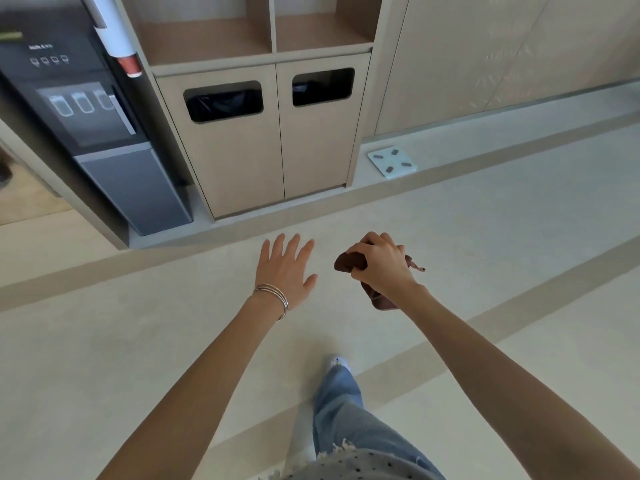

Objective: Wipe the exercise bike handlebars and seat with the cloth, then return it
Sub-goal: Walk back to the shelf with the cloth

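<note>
A dark brown cloth [349, 262] is bunched in my right hand [382, 265], whose fingers curl round it; cloth ends stick out to the left and hang below the wrist. My left hand [285, 268] is held out flat beside it, fingers straight and spread, holding nothing, with thin bangles on the wrist. Both hands hover over the pale floor. The exercise bike is not in view.
Straight ahead stands a beige cabinet [263, 140] with two bin openings and open shelves above. A dark water dispenser [104, 133] stands at the left. A white bathroom scale [391, 161] lies on the low ledge at the right. My leg in jeans [341, 403] is below.
</note>
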The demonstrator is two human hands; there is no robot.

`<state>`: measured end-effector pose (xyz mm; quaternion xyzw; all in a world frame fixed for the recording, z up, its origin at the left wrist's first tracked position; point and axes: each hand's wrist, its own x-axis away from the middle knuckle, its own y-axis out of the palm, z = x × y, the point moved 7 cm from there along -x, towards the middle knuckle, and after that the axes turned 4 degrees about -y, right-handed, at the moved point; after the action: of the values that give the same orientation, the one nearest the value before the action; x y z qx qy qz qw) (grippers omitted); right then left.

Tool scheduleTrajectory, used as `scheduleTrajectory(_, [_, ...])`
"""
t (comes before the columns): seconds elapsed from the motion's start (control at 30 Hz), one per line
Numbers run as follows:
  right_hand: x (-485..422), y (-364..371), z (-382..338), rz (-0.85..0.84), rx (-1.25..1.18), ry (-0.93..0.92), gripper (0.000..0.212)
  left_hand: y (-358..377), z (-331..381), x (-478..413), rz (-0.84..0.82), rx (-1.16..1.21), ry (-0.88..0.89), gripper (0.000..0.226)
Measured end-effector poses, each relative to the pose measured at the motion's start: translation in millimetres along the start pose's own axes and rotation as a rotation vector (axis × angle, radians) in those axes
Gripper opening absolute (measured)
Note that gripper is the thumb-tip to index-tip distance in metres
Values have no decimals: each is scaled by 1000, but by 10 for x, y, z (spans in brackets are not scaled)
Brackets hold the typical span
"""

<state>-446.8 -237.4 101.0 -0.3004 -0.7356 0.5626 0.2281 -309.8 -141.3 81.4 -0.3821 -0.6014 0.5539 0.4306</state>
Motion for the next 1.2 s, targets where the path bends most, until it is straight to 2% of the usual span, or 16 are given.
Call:
scheduleTrajectory(0.37, [-2015,-465,532,34,12,-70,36,-585,-217,-1971,119,31,-60,65])
scheduleTrajectory(0.63, [-3087,-298,721,-32,1,-59,38,-397,-640,-2986,32,-4,-69,65])
scheduleTrajectory(0.97, [-4629,-434,761,52,-17,26,36,-658,-1278,-4602,56,-39,70,66])
scheduleTrajectory(1.2, [-5404,-511,977,60,-11,63,38,-727,-1406,-5477,69,-43,126,68])
